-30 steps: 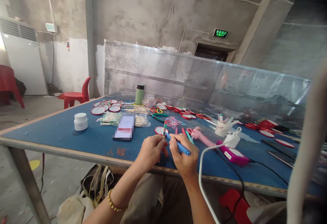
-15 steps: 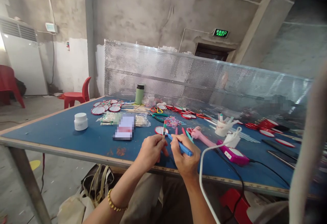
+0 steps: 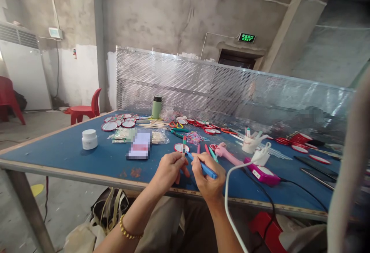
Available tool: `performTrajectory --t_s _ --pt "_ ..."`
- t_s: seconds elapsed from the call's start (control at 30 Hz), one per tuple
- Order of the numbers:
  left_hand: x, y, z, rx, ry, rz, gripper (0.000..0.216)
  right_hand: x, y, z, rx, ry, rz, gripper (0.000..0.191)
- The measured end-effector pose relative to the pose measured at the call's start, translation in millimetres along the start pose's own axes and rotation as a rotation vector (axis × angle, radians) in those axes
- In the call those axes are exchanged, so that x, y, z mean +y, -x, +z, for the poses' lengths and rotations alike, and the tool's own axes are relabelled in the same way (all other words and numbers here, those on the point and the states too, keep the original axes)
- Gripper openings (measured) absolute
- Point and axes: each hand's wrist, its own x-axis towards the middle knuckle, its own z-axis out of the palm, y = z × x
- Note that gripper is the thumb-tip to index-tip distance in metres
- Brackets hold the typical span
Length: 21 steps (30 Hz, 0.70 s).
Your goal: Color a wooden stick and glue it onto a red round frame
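The blue worktable (image 3: 58, 153) fills the lower half of the view, with a perforated metal screen (image 3: 202, 87) standing along its far edge. Beyond the table's left corner are a white floor air conditioner (image 3: 23, 72) and a red plastic chair (image 3: 83, 110).

Both hands work above the near edge of the table. The left hand (image 3: 169, 170), with a bead bracelet (image 3: 128, 230) on its wrist, is closed around a thin craft stick (image 3: 184, 145). It pinches the stick's lower part, so the stick stands nearly upright with red and green bands showing at its top. The right hand (image 3: 209, 178) is clamped in a writing grip on a blue marker (image 3: 204, 166), whose tip slants up and left to the stick just above the left fingers. Whether the tip actually touches the stick cannot be told.

Around the hands lie:
- a white cable (image 3: 228, 191) that loops up to a magenta device (image 3: 261, 174) just right of the right hand
- a pink tool (image 3: 228, 154) and a paper cup of pens (image 3: 250, 143), farther back
- a phone (image 3: 139, 149), left of the hands
- a white jar (image 3: 89, 139), well to the left
- a green flask (image 3: 156, 108) near the screen, with red-rimmed round mirrors (image 3: 115, 123) to its left

Compared with half a second ago, almost nothing differs. Only the view has drifted slightly. Both grips, the stick's upright pose and the marker's slant are the same. I read this as the marker work on the stick being mid-stroke, neither just started nor finished.
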Motion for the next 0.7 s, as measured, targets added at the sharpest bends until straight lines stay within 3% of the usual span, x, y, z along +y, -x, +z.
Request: performTrajectory --t_s 0.7 --pt "-2.9 -2.2 2.2 0.017 -0.037 0.014 0.032 2.2 0.5 2.3 -0.031 -0.032 -0.013 0.014"
